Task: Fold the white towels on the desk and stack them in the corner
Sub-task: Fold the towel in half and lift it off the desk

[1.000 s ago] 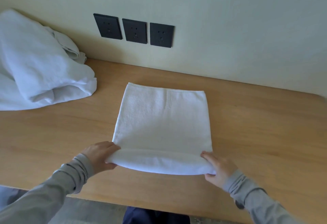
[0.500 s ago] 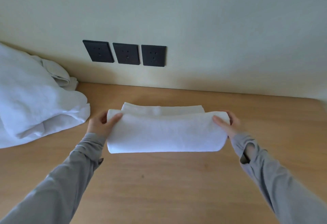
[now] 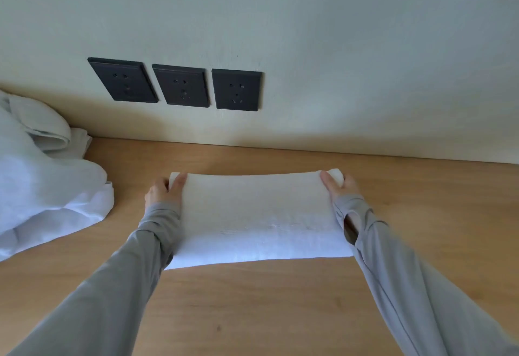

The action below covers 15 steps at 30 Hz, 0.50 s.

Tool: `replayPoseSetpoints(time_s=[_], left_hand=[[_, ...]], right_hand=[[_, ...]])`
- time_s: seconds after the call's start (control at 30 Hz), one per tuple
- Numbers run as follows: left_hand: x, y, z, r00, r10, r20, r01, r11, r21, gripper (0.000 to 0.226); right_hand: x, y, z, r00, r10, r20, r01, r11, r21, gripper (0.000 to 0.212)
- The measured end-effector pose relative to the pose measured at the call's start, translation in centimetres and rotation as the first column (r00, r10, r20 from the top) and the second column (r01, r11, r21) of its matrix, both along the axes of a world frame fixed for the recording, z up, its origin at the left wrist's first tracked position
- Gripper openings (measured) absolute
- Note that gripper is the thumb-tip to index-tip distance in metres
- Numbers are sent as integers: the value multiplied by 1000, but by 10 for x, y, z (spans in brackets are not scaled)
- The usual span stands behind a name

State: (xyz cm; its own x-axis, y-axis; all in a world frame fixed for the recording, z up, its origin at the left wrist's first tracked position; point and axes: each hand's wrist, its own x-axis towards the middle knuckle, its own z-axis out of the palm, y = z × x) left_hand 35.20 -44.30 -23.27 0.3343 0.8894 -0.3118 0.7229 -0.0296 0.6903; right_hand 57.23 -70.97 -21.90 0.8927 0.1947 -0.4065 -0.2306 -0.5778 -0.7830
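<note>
A folded white towel (image 3: 258, 215) is laid flat at the middle of the desk (image 3: 280, 313), toward its rear edge. Its far left corner is pinched by the left hand (image 3: 164, 192), its far right corner by the right hand (image 3: 338, 185). Unfolded towels (image 3: 42, 181) are heaped at the left edge.

1. The white towel (image 3: 258, 215), a second ago one tall rectangle lying on the desk (image 3: 280, 308), is now doubled over into a wide, shallow one
2. Its near edge, then just lifted, was halfway across half a second ago with the far edge showing beyond it; now it covers that far edge
3. The left hand (image 3: 161, 192) and right hand (image 3: 339, 185), pinching that edge's corners, have moved from the near side to the towel's far side, arms stretched out
</note>
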Motion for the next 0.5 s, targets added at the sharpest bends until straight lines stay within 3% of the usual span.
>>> replayPoseSetpoints(time_s=[0.17, 0.33, 0.4, 0.5], left_hand=[[5, 1, -19, 997, -11, -79, 13, 1000, 27, 49], [7, -9, -14, 949, 22, -314, 10, 995, 100, 54], [7, -17, -5, 946, 20, -323, 58, 972, 230, 51], [10, -33, 13, 939, -104, -327, 260, 837, 482, 49]], right_hand=[[-5, 1, -23, 999, -34, 39, 37, 995, -96, 41], [1, 13, -22, 994, 21, 108, 30, 895, -445, 63], [0, 17, -20, 993, 56, 109, 6, 865, -501, 65], [-8, 20, -11, 986, 93, 141, -2, 842, -540, 63]])
